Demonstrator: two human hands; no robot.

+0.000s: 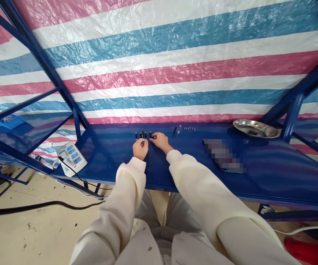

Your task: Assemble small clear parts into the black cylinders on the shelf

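Observation:
Several small dark upright cylinders stand in a row on the blue metal shelf. My left hand is curled closed just in front of them, fingers near one of the middle pieces. My right hand is pinched at the rightmost cylinder of the row. What each set of fingers holds is too small to see. Both arms wear cream sleeves.
More small dark parts and a line of tiny metal pieces lie further right. A steel dish sits at the far right beside a blue post. A blurred flat object lies on the shelf. A white power strip rests at the left edge.

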